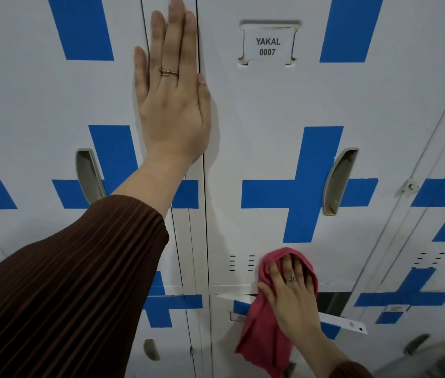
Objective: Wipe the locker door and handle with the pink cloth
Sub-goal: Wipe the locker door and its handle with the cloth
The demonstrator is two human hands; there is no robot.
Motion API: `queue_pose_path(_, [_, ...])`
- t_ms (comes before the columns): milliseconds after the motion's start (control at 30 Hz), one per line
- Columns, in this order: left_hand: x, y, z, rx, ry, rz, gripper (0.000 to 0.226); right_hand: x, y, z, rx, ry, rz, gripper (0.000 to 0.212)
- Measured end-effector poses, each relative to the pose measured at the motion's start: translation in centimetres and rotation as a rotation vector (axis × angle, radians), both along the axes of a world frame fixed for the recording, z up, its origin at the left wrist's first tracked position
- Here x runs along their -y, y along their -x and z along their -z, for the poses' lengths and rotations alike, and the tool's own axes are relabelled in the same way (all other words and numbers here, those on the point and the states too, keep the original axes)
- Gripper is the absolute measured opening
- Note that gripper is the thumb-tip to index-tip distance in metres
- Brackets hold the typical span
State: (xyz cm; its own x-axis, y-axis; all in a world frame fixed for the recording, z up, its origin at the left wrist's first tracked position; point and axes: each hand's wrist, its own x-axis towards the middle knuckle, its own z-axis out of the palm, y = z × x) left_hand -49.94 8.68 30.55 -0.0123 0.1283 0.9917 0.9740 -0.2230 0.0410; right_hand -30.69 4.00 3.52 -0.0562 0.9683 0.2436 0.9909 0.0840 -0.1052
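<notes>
We are pressing the pink cloth (259, 331) against the locker door's (270, 105) lower edge under our right grip (292, 293), fingers straight and spread, the cloth's tail hanging below the palm. Our left grip (172, 105) is lying flat, holding nothing, on the door's left seam.

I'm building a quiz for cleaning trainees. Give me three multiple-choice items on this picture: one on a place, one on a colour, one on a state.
1. Where on the locker door is the pink cloth?
A at the very top
B low down, beside the vent slots
C in the middle

2. What colour are the crosses on the doors?
A red
B blue
C green

3. How is the left hand?
A gripping the cloth
B curled in a fist
C flat, fingers straight

Key:
1 B: the right hand presses the cloth next to the slots.
2 B: every cross is blue.
3 C: its fingers lie straight and flat, holding nothing.
</notes>
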Motion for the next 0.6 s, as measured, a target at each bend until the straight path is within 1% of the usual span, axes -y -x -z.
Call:
queue_pose_path(67, [0.0, 0.0, -0.1, -0.002, -0.003, -0.003, 0.054, 0.1, 0.1, 0.3, 0.017, -0.025, -0.011, 0.058])
queue_pose_path(133, [0.0, 0.0, -0.1, -0.003, -0.009, -0.01, 0.054, 0.2, 0.3, 0.3, 0.046, -0.09, -0.05, 0.05])
queue_pose_path(167, [0.0, 0.0, 0.0, -0.003, -0.01, -0.011, 0.054, 0.0, 0.6, 0.1, 0.042, -0.105, -0.07, 0.049])
queue_pose_path(200, [0.0, 0.0, 0.0, -0.003, -0.01, -0.012, 0.055, -0.2, 1.3, 0.1, 0.031, -0.053, -0.091, 0.07])
queue_pose_path(233, [-0.1, 0.0, 0.0, -0.002, -0.013, -0.013, 0.054, -0.7, 2.3, 0.4, 0.023, -0.042, -0.128, 0.092])
queue_pose_path(267, [-0.1, 0.0, 0.0, -0.002, -0.015, -0.013, 0.054, -0.8, 3.6, 0.2, 0.016, -0.072, -0.139, 0.105])
queue_pose_path(300, [-0.1, 0.0, 0.0, -0.003, -0.016, -0.013, 0.054, -0.8, 4.8, 0.1, 0.004, -0.124, -0.165, 0.112])
queue_pose_path(333, [-0.1, -0.1, 0.0, -0.002, -0.016, -0.011, 0.054, -0.6, 5.7, -0.2, -0.013, -0.148, -0.193, 0.115])
queue_pose_path(433, [-0.1, -0.1, 0.0, 0.001, -0.013, -0.005, 0.054, -0.7, 6.3, -0.4, -0.096, -0.192, -0.285, 0.113])
queue_pose_path(467, [0.0, -0.1, 0.0, 0.002, -0.014, -0.006, 0.054, -0.8, 5.5, -0.2, -0.094, -0.203, -0.296, 0.112])
queue_pose_path(500, [-0.1, -0.1, 0.0, 0.002, -0.014, -0.007, 0.055, -0.9, 4.5, 0.1, -0.053, -0.207, -0.306, 0.107])
queue_pose_path(533, [0.0, -0.1, 0.0, 0.004, -0.012, -0.006, 0.055, -0.8, 3.2, 0.2, -0.006, -0.221, -0.308, 0.091])
queue_pose_path(600, [-0.1, -0.1, 0.0, 0.004, -0.012, -0.002, 0.054, -0.9, 0.5, 1.1, 0.033, -0.312, -0.219, 0.033])
